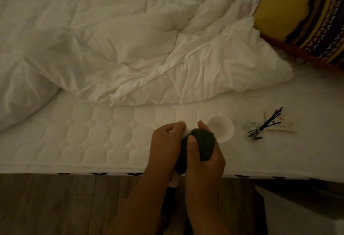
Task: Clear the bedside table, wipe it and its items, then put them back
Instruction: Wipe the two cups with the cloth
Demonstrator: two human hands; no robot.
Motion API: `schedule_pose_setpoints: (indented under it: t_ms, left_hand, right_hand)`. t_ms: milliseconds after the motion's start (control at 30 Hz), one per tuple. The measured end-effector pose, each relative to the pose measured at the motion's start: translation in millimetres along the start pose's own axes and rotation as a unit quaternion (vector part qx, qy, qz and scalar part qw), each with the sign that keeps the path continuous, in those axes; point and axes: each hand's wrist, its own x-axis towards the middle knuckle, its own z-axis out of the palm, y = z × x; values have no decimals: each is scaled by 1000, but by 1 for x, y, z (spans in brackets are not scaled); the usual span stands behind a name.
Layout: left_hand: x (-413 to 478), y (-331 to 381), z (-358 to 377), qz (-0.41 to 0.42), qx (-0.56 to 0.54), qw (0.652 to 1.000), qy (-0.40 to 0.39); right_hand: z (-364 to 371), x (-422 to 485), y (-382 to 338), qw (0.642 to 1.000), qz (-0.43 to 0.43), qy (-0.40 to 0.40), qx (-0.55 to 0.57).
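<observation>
Over the near edge of the mattress (pixel 104 141), my left hand (pixel 165 141) holds a small white item (pixel 186 132); only a sliver of it shows between my fingers. My right hand (pixel 202 156) presses a dark green cloth (pixel 202 141) around that item. Just right of my hands a small white cup (pixel 222 127) stands on the mattress. Further right lies a reed diffuser (pixel 260 128), a clear glass jar on its side with black sticks fanning out.
A crumpled white duvet (pixel 130 39) covers the far part of the bed. A yellow patterned pillow (pixel 305 17) sits at the top right. Wooden floor (pixel 65 203) runs below the bed edge; a white surface (pixel 297 210) shows at lower right.
</observation>
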Motion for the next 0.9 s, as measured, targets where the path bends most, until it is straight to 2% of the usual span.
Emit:
schedule_pose_setpoints:
  t_ms: [33, 67, 133, 200, 267, 333, 433, 500, 600, 700, 800, 900]
  left_hand:
    - [0, -5, 3, 3, -13, 1000, 21]
    - [2, -10, 6, 8, 20, 999, 41]
    - [11, -23, 6, 62, 144, 985, 70]
    - [24, -32, 0, 169, 269, 946, 71]
    - [39, -41, -6, 239, 371, 896, 39]
    - [53, -53, -11, 247, 457, 855, 8]
    - [63, -67, -18, 203, 544, 814, -36]
    - [66, -71, -19, 185, 573, 797, -51]
    - [65, -64, -15, 175, 600, 780, -31]
    - [62, -53, 8, 254, 628, 735, -26]
    - [60, -45, 56, 326, 598, 720, -129]
    - [67, -47, 92, 336, 601, 692, -215]
  right_hand:
    - [0, 5, 2, 1000, -4, 7, -22]
    - [-2, 9, 6, 999, 2, 16, -43]
    - [-6, 13, 16, 996, 49, 21, -72]
    - [-11, 12, 29, 991, 95, 10, -93]
    - [-16, 13, 40, 987, 117, 16, -111]
    - [-24, 18, 49, 983, 136, 26, -118]
    - [-36, 25, 52, 984, 137, 14, -112]
    - [-48, 31, 54, 984, 128, 5, -122]
    - [-71, 41, 55, 985, 117, -6, -127]
    - [-91, 50, 52, 986, 115, -7, -121]
    - [-106, 57, 50, 989, 117, 7, -93]
    - [-119, 64, 50, 990, 117, 13, -81]
